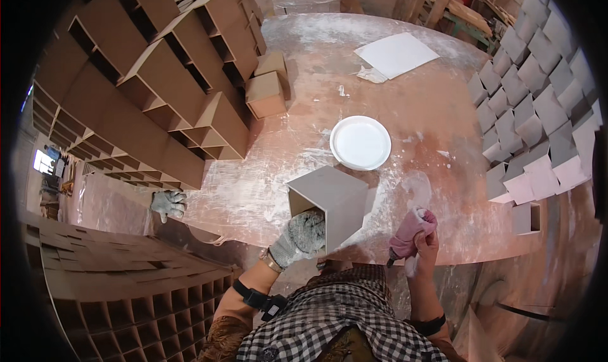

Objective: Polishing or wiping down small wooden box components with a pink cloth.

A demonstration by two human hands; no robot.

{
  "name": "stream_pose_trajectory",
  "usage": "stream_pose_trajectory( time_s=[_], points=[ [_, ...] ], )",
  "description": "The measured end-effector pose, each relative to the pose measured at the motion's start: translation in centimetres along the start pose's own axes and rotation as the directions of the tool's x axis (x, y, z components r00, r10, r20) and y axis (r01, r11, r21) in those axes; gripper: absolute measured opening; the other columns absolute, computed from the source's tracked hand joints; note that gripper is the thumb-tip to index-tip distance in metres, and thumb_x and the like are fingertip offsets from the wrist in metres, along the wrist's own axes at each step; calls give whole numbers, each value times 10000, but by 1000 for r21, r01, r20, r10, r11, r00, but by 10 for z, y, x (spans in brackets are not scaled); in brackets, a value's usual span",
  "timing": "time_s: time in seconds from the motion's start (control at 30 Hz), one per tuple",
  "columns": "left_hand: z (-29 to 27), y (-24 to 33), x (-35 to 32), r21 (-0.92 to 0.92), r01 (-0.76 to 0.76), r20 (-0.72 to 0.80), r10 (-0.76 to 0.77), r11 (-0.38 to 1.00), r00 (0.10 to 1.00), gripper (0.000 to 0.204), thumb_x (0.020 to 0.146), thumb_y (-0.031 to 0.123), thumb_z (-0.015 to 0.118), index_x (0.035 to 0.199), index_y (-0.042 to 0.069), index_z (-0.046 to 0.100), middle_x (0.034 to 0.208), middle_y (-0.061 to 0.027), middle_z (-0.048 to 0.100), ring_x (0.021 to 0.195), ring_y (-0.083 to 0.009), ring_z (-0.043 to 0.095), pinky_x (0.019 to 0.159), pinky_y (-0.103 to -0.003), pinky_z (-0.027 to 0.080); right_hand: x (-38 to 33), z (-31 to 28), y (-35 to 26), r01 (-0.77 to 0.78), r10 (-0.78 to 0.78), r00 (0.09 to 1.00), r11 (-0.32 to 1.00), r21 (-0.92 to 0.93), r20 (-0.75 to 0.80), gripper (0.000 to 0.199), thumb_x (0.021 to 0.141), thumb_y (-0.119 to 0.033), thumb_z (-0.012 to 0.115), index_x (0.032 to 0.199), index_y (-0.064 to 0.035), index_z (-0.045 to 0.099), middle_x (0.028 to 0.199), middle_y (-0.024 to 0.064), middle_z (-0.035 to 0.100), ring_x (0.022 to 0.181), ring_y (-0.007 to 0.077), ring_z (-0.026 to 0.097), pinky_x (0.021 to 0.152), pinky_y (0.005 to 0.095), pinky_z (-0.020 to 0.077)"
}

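Observation:
A grey-faced fibreboard box (332,191) stands near the front edge of the table, its brown inside facing left. My left hand (303,235), in a grey knit glove, reaches into the open side and grips the box. Just right of it, my bare right hand (425,245) is closed round a pink cloth (411,229) bunched up and smeared with white. Beyond the box sits a round white plastic lid or shallow dish (360,143). A whitish wet smear (417,186) marks the tabletop past the cloth.
Brown open boxes (171,77) rise in stacks at the left. Grey-white boxes (538,109) are piled at the right edge. A white sheet (398,54) lies at the back of the worn table (304,58). A spare grey glove (168,205) rests at the left.

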State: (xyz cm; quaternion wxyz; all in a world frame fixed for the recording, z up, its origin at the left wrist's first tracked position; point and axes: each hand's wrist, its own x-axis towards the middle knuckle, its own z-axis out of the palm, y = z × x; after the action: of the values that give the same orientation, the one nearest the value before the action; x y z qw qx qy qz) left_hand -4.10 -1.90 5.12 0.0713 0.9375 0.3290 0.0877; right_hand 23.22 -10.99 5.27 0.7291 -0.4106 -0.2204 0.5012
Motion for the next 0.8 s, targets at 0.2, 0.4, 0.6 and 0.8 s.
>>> stream_pose_trajectory(
  time_s=[0.2, 0.4, 0.6, 0.8],
  points=[
    [-23, -4, -18, 179, -221, -173, 252, 959, 952, 372, 756, 192, 566, 1096, 41, 583, 1119, -135, 583, 1044, -282, 561, 932, -432, 437, 7, 25, 0, -34, 34, 999, 999, -10, 16, 523, 850, -190, 661, 1264, 45, 446, 1227, 86, 516, 1120, 173, 501, 981, 307, 380],
    [-38, -2, -24, 268, -284, -161, 334, 921, 929, 388, 738, 189, 566, 1103, 60, 589, 1159, -131, 577, 1065, -302, 555, 956, -435, 429, 33, 77, -16, 120, -82, 943, 988, -101, 322, 535, 851, -176, 643, 1294, 32, 426, 1239, 96, 513, 1110, 175, 510, 950, 309, 411],
    [-50, -2, -18, 323, -296, -51, 329, 899, 943, 327, 762, 173, 567, 1073, 80, 606, 1166, -111, 582, 1062, -246, 564, 969, -384, 430, 30, 123, -14, 338, -130, 890, 831, -442, 436, 468, 814, -10, 535, 1268, 67, 449, 1172, 155, 557, 1068, 198, 549, 909, 296, 446],
    [-18, -25, -19, -124, -171, -202, 144, 977, 969, 315, 743, 191, 563, 1027, 63, 607, 958, -120, 610, 918, -277, 586, 865, -400, 466, -12, 139, -29, 437, -22, 665, 822, -366, 746, 440, 879, -189, 585, 1247, 25, 478, 1172, 174, 570, 1033, 234, 585, 871, 320, 486]
  ],
)
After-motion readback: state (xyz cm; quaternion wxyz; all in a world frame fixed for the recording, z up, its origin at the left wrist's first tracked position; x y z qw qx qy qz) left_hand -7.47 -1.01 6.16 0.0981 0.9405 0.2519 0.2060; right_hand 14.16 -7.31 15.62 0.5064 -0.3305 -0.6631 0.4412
